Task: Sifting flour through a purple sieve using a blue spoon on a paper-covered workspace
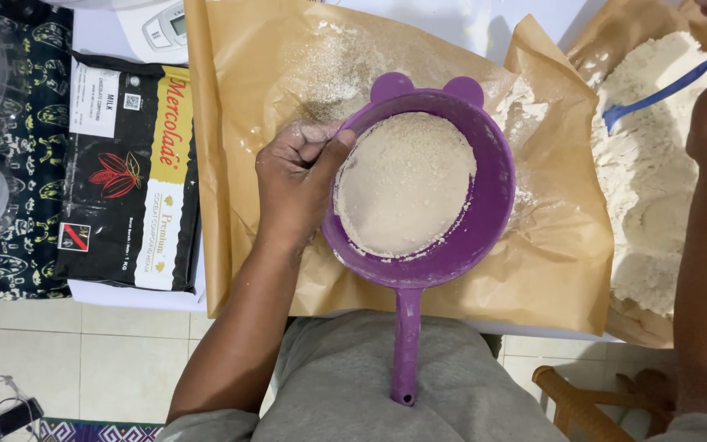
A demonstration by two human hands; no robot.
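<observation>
Purple plastic is dominating the middle of the head view: a round sieve (419, 192) with two small ears on its far rim and a long handle pointing back toward the person's lap. It is sitting over a sheet of brown paper (550, 245) spread on the table, and it is holding a broad, fairly level bed of pale flour (407, 180) that is covering most of the mesh. Judging by that, most of this load is yet to pass through; only a thin dusting of sifted powder (333, 69) is showing on the paper beyond the rim, and whatever is lying under the sieve is hidden.

The left hand (296, 184) is gripping the sieve's left rim, fingers curled over the edge and dusted white. The right forearm is running up the right edge of the frame, but the right hand is barely showing at the top corner, so its grip cannot be judged.

Further right, a large heap of unsifted flour (648, 196) is resting on another paper, with a blue scoop (656, 96) lying in it. To the left, a black pouch (132, 172) is lying flat, well apart from the sieve.
</observation>
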